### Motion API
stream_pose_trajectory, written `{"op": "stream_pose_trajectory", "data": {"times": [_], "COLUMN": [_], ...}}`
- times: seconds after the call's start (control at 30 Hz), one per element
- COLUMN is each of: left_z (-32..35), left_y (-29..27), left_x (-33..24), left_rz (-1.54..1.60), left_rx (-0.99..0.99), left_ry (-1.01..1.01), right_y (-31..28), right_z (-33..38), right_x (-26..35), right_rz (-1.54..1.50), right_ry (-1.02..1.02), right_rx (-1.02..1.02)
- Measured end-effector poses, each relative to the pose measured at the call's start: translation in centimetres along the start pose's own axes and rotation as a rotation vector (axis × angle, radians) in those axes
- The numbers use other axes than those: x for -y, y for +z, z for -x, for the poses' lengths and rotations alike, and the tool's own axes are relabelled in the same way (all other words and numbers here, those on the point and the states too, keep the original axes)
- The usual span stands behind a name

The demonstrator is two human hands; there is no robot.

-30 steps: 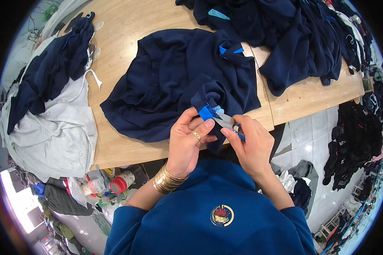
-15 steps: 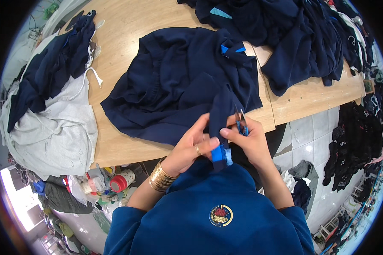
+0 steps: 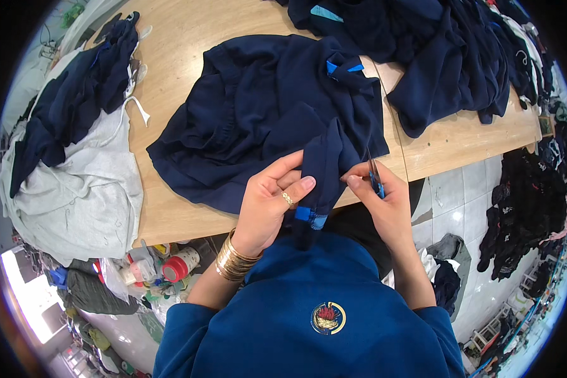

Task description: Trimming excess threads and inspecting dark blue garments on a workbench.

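Hands meet over the near edge of a wooden table (image 3: 189, 38), where a person in a blue sweatshirt trims a navy garment (image 3: 258, 113). The left hand (image 3: 268, 205), ringed and stacked with gold bangles, pinches a fold of the dark cloth between thumb and fingers. A second ago its bright blue label (image 3: 310, 215) sat on top between the hands; now it hangs below the left fingers, the fold turned over to a fresh stretch. The right hand (image 3: 387, 205) is closed around small blue-handled snips (image 3: 375, 176), blades up beside the fold, suggesting another loose thread is being sought. Grey cloth (image 3: 75, 195) and more navy pieces (image 3: 435, 57) lie around.
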State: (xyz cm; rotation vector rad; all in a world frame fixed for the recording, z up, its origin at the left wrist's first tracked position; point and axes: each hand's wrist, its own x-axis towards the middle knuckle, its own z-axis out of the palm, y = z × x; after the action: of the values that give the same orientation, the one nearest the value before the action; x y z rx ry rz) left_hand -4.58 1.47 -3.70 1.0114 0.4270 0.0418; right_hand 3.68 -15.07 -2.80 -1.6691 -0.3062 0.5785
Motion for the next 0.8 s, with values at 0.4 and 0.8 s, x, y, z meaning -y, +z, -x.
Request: {"op": "stream_pose_trajectory", "data": {"times": [0.4,0.8], "left_z": [-0.1,-1.4], "left_y": [0.0,-0.6], "left_x": [-0.2,0.6], "left_rz": [0.141,0.259], "left_rx": [0.136,0.157], "left_ry": [-0.062,-0.293], "right_y": [1.1,-1.1], "right_z": [0.5,0.8], "right_x": [-1.2,0.1], "right_rz": [-0.116,0.455], "right_ry": [0.065,-0.186], "right_rx": [0.097,0.309]}}
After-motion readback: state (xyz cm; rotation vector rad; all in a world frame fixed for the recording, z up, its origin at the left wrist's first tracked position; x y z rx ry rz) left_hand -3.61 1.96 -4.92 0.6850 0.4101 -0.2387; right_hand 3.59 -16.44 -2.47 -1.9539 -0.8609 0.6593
